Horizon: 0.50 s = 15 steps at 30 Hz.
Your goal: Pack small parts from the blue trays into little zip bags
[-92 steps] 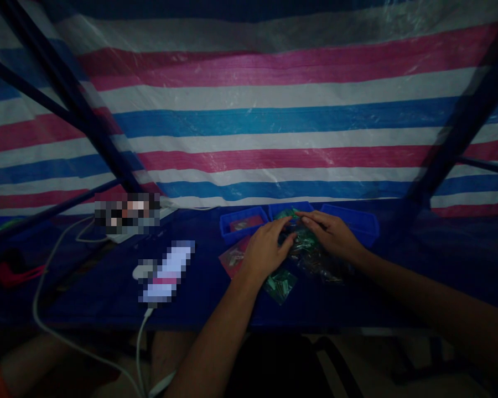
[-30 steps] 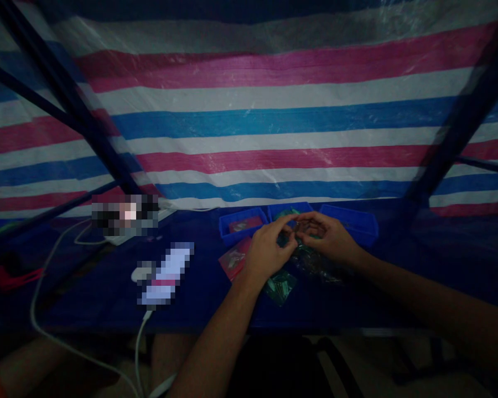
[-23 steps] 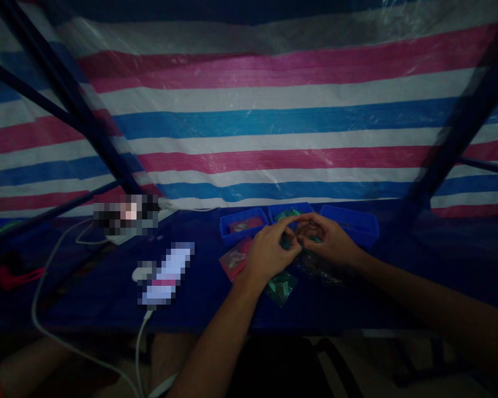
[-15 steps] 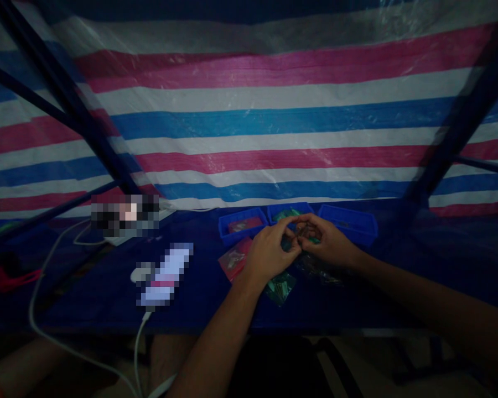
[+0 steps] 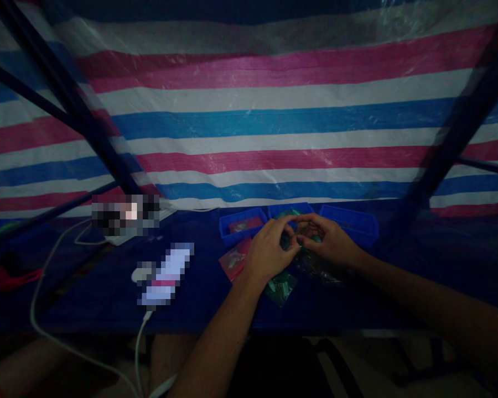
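My left hand (image 5: 270, 247) and my right hand (image 5: 328, 239) meet fingertip to fingertip above the table. Both have their fingers curled and closed in a pinch; whatever they hold is too small and dark to make out. Beneath my left wrist lies a green plastic bag (image 5: 283, 287) with thin pieces inside. A red plastic bag (image 5: 234, 260) sits left of that hand, partly covered by it. Under my right hand is a crumpled clear plastic bag (image 5: 321, 270). Just behind the hands stand a middle blue bin (image 5: 288, 209) with green bags and a right blue bin (image 5: 363, 228) holding small dark pieces.
A left blue bin (image 5: 232, 236) holds a red bag. Further left on the blue table (image 5: 108, 298) lie a phone (image 5: 166, 276) with a white cable (image 5: 139, 337), a round white object (image 5: 141, 273) and a power strip (image 5: 128, 235). A striped sheet (image 5: 265, 121) hangs behind, between dark metal posts.
My fingertips have shifted slightly against each other. The hands, bags and bins stay in nearly the same place.
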### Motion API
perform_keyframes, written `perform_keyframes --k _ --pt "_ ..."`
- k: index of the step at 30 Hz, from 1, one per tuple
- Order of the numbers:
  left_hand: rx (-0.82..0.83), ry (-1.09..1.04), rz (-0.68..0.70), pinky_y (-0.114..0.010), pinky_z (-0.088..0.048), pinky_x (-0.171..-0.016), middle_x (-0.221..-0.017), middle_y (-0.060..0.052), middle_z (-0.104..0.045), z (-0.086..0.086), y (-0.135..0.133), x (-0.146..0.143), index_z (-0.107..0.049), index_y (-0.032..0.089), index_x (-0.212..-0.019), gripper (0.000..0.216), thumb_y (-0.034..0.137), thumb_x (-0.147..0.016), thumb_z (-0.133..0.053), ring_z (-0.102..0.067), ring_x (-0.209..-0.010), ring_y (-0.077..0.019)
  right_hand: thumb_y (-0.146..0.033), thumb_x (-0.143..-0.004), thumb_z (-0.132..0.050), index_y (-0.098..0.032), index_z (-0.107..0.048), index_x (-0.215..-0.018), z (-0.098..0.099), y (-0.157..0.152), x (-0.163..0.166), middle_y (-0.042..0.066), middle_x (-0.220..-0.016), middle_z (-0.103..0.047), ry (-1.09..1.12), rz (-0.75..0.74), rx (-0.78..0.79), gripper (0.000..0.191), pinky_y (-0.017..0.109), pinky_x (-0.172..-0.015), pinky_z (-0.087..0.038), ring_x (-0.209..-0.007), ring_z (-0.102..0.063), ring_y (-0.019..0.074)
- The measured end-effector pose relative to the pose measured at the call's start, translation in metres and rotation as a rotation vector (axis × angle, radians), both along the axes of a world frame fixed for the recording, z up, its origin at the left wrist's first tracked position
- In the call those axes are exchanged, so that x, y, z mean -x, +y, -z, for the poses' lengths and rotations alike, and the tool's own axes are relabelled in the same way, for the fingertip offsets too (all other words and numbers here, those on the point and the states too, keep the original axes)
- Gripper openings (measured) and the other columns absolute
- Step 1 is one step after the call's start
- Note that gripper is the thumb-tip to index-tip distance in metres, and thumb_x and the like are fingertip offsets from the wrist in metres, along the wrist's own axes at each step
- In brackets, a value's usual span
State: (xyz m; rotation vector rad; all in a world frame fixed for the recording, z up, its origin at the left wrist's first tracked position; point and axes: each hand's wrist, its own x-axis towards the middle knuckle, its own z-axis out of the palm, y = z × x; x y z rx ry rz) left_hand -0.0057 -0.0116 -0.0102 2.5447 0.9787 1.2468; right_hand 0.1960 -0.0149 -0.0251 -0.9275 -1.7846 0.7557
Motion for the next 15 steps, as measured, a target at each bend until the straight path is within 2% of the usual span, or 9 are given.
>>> perform_keyframes --k 5,7,9,12,15 --pt "0.009 -0.012 0.002 -0.044 -0.052 -0.103 -0.106 -0.003 -0.07 0.0 0.0 0.0 -0.05 0.023 -0.138 0.055 0.013 -0.086 -0.063 -0.065 -0.108 -0.0229 -0.029 -0.088 -0.071 -0.024 -0.06 -0.125 0.002 0.001 0.003 0.007 -0.108 -0.073 0.042 -0.014 0.007 0.039 0.038 -0.082 -0.061 -0.092 -0.072 0.0215" --pt "0.019 -0.018 -0.021 -0.045 -0.051 -0.104 -0.108 -0.004 -0.07 0.0 0.0 0.001 -0.047 0.023 -0.142 0.056 0.014 -0.089 -0.061 -0.065 -0.109 -0.0233 -0.031 -0.09 -0.07 -0.024 -0.059 -0.126 0.001 0.002 0.002 0.007 -0.107 -0.072 0.049 0.029 -0.034 0.038 0.038 -0.081 -0.06 -0.094 -0.072 0.0228" --pt "0.019 -0.005 -0.056 -0.045 -0.051 -0.104 -0.113 -0.006 -0.07 0.0 0.001 0.002 -0.045 0.022 -0.144 0.053 0.017 -0.093 -0.059 -0.065 -0.111 -0.0244 -0.032 -0.091 -0.069 -0.025 -0.062 -0.121 -0.004 0.004 -0.004 0.008 -0.107 -0.072 -0.026 0.143 -0.141 0.032 0.04 -0.08 -0.059 -0.091 -0.07 0.0235" --pt "0.002 0.09 -0.08 -0.045 -0.052 -0.102 -0.117 -0.01 -0.068 0.001 0.001 0.002 -0.055 0.019 -0.134 0.037 0.021 -0.097 -0.056 -0.064 -0.113 -0.0261 -0.03 -0.094 -0.063 -0.024 -0.07 -0.11 -0.017 0.008 -0.021 0.009 -0.103 -0.071 -0.257 0.323 -0.368 0.018 0.043 -0.082 -0.056 -0.087 -0.067 0.0251" --pt "-0.007 0.218 -0.044 -0.044 -0.052 -0.102 -0.116 -0.011 -0.069 0.003 0.002 0.002 -0.064 0.017 -0.119 0.024 0.027 -0.099 -0.056 -0.064 -0.111 -0.0261 -0.027 -0.097 -0.057 -0.023 -0.072 -0.112 -0.032 0.015 -0.043 0.011 -0.104 -0.07 -0.379 0.439 -0.511 0.021 0.046 -0.091 -0.053 -0.099 -0.066 0.0288"
